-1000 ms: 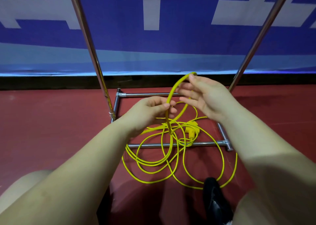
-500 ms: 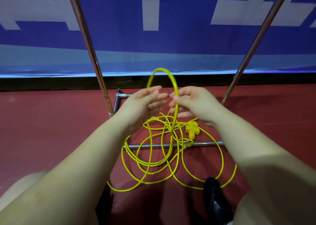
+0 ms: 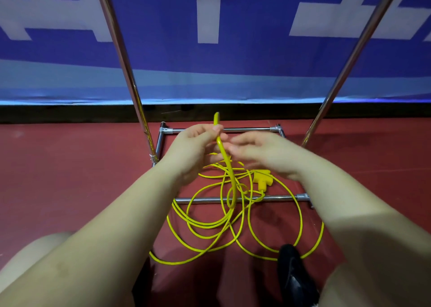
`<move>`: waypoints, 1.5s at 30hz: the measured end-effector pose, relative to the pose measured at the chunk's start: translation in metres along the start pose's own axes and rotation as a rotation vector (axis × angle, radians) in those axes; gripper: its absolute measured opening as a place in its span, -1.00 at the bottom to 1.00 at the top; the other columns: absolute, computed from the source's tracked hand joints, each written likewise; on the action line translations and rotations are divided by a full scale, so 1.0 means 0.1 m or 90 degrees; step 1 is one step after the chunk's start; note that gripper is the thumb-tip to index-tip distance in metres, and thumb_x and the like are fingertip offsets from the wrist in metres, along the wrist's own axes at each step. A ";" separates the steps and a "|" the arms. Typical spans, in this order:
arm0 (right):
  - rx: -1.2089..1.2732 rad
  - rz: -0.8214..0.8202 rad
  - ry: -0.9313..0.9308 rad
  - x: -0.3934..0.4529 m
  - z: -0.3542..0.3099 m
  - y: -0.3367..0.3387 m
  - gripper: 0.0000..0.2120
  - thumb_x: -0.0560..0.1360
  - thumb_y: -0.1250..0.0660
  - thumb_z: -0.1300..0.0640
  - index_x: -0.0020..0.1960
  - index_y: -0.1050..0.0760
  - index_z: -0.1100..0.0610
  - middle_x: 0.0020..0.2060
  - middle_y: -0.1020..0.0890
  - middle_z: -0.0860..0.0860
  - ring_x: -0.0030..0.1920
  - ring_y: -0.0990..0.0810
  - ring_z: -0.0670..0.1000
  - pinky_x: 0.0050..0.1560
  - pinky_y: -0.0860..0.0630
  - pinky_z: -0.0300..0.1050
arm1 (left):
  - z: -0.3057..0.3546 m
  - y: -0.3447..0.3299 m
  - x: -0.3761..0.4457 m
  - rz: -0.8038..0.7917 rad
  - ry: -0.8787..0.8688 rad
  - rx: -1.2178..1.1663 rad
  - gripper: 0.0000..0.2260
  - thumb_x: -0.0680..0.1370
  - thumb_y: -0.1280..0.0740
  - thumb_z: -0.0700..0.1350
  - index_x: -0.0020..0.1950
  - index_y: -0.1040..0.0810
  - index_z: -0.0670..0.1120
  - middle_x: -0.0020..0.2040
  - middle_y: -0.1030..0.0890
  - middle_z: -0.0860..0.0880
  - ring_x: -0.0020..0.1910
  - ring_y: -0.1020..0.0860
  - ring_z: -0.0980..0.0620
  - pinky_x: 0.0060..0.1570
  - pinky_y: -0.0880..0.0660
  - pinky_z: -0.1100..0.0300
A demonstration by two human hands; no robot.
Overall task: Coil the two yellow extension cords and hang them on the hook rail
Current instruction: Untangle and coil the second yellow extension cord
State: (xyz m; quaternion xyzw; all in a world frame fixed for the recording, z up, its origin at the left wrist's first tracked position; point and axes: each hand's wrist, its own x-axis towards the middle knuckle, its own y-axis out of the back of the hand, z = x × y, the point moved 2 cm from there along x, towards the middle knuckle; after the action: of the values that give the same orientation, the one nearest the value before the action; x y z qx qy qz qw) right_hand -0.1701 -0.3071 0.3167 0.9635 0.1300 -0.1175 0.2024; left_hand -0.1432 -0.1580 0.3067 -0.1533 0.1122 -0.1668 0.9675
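One yellow cord tangle visible, can't tell if it's one cord or two; one yellow plug. Left hand pinches a raised loop of it, rest lies on the red floor across the rack base. Right hand blurred, fingers straight, holding nothing. Black shoe near. 0.5 s ago both hands held the loop; right has let go.

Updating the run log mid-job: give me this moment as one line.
phase: coiling | left hand: grips yellow cord loop | right hand: open beside it | rest of cord: loose on red floor | hung: none
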 end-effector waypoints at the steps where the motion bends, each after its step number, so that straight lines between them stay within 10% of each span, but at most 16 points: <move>1: -0.075 -0.028 -0.002 -0.01 0.01 -0.04 -0.85 0.50 -0.32 -0.02 0.01 -0.54 0.00 -0.01 -0.65 -0.02 0.05 -0.60 -0.08 0.12 -0.49 -0.09 | 0.01 0.02 0.01 0.022 -0.002 -0.023 -0.87 0.61 -0.20 -0.18 -0.10 -0.50 -0.11 -0.35 -0.61 0.06 -0.41 -0.60 0.18 -0.41 -0.55 0.32; 10: 0.059 -0.058 0.023 -0.05 -0.07 -0.07 -0.93 0.53 -0.28 0.24 -0.03 -0.45 0.09 -0.25 -0.63 -0.04 -0.27 -0.65 -0.13 -0.26 -0.55 -0.28 | 0.08 0.07 0.02 0.055 -0.018 -0.153 -0.92 0.61 -0.20 -0.18 0.00 -0.48 -0.12 -0.14 -0.64 -0.06 -0.23 -0.67 0.07 -0.20 -0.62 0.20; 15: 0.355 0.127 0.013 0.00 -0.13 0.11 -0.90 0.57 -0.20 0.23 -0.11 -0.42 0.11 -0.24 -0.58 0.01 -0.34 -0.65 -0.12 -0.31 -0.61 -0.19 | -0.04 -0.01 -0.03 -0.079 0.054 0.058 -0.84 0.61 -0.16 -0.15 0.12 -0.51 -0.06 0.02 -0.64 -0.03 -0.02 -0.62 0.06 0.16 -0.45 0.08; 22: 0.636 0.218 -0.022 0.01 -0.10 0.22 -0.86 0.58 -0.18 0.25 -0.16 -0.38 0.16 -0.21 -0.55 0.07 -0.41 -0.66 -0.05 -0.39 -0.61 -0.13 | -0.09 -0.03 -0.05 -0.169 0.034 0.255 -0.82 0.53 -0.31 -0.22 0.10 -0.56 -0.05 -0.05 -0.62 -0.03 -0.05 -0.56 0.08 0.08 -0.48 0.22; 30: 0.233 0.079 -0.016 0.00 -0.05 0.10 -0.80 0.51 -0.30 0.07 0.11 -0.43 0.06 -0.02 -0.60 0.02 0.04 -0.60 0.00 0.05 -0.54 -0.06 | -0.06 -0.01 -0.01 -0.036 -0.013 0.157 -0.88 0.59 -0.23 -0.26 -0.05 -0.52 -0.10 -0.22 -0.54 -0.03 -0.22 -0.53 0.05 -0.22 -0.61 0.14; 35: -0.120 -0.034 0.039 -0.04 0.00 -0.04 -0.86 0.44 -0.41 0.22 -0.06 -0.51 0.04 -0.17 -0.63 -0.01 -0.13 -0.59 -0.07 0.03 -0.53 -0.16 | 0.07 0.08 0.04 0.070 -0.026 -0.039 -0.91 0.60 -0.21 -0.23 -0.06 -0.47 -0.10 -0.25 -0.53 0.00 -0.39 -0.56 0.18 -0.31 -0.62 0.13; 39: -0.135 0.031 0.093 -0.02 -0.03 0.01 -0.88 0.47 -0.36 0.29 -0.04 -0.54 0.10 -0.18 -0.65 0.07 -0.18 -0.61 -0.04 0.01 -0.55 -0.09 | 0.09 0.11 0.05 0.080 -0.022 -0.135 -0.94 0.61 -0.20 -0.22 0.05 -0.44 -0.16 -0.22 -0.55 -0.02 -0.35 -0.59 0.14 -0.31 -0.61 0.16; 45: 0.222 0.104 0.071 -0.03 -0.15 0.10 -0.87 0.56 -0.22 0.25 -0.04 -0.51 0.06 -0.30 -0.63 -0.07 -0.35 -0.64 -0.16 -0.31 -0.58 -0.28 | -0.05 0.01 -0.01 -0.066 0.024 0.109 -0.82 0.57 -0.24 -0.17 0.15 -0.50 -0.06 0.11 -0.61 -0.10 0.16 -0.56 -0.10 0.26 -0.42 0.04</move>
State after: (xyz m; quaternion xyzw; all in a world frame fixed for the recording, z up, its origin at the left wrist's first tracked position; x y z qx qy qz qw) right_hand -0.1675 -0.3098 0.3348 0.9963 0.0404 -0.0677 0.0337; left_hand -0.1457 -0.1584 0.3019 -0.0726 0.1078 -0.2286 0.9648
